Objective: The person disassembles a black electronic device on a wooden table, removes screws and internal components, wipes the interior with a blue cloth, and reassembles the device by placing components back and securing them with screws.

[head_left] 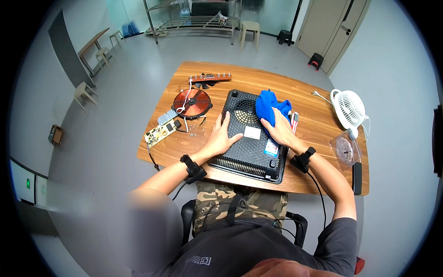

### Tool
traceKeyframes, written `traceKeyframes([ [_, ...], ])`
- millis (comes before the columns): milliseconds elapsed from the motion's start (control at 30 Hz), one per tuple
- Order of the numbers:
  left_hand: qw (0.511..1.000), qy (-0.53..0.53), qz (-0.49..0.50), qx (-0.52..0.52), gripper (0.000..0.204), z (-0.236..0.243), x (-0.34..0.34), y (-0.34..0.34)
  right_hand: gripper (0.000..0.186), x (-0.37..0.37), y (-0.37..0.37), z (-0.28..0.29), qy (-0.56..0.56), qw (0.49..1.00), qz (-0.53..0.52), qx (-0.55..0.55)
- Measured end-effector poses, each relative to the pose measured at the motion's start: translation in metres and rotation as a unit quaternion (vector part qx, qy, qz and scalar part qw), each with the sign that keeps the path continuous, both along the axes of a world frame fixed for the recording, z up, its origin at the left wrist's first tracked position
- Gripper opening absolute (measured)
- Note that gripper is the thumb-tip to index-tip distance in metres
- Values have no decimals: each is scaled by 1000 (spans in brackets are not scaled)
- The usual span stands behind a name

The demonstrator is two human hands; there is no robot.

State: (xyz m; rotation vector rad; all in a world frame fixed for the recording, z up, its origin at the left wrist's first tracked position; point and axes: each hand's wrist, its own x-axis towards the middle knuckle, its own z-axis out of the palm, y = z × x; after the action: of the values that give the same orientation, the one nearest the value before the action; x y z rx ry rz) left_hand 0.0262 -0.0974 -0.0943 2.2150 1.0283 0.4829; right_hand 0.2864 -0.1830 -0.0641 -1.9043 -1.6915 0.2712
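A black plastic appliance housing (240, 152) lies on the wooden table with its round grille and labels facing up. My left hand (221, 137) rests along the housing's left side, thumb and fingers apart. In my right hand (279, 129) is a crumpled blue cloth (270, 106), pressed against the upper right of the housing beside the grille. Partly behind the cloth is a red-and-white tool handle (294, 120). Left of the housing lie a copper coil disc (196, 99), a circuit board (159, 135) and several small screws (194, 128).
An orange strip board (210, 76) and black fan blade (203, 85) lie at the back of the table (170, 159). At right are a white fan (346, 108), a clear bag (344, 150) and a black bar (356, 177). Stools and a metal rack stand beyond.
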Motion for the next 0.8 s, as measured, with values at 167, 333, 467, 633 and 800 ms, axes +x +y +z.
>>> traceKeyframes([
  [167,1000,-1,-2,-12,105,9,-2,-6,62,-12,-31,30,-65,991,119,-21],
  [333,1000,-4,-4,-6,105,5,-2,-4,52,-4,15,71,68,995,68,25],
  [467,1000,-10,9,-12,104,2,-5,-1,56,-8,82,64,-73,986,53,141],
  [633,1000,-20,1,-20,105,3,-1,-1,83,-29,130,14,-59,994,9,-97],
  [800,999,-38,-2,-3,105,-4,-1,1,84,-36,119,18,-65,993,47,-82],
])
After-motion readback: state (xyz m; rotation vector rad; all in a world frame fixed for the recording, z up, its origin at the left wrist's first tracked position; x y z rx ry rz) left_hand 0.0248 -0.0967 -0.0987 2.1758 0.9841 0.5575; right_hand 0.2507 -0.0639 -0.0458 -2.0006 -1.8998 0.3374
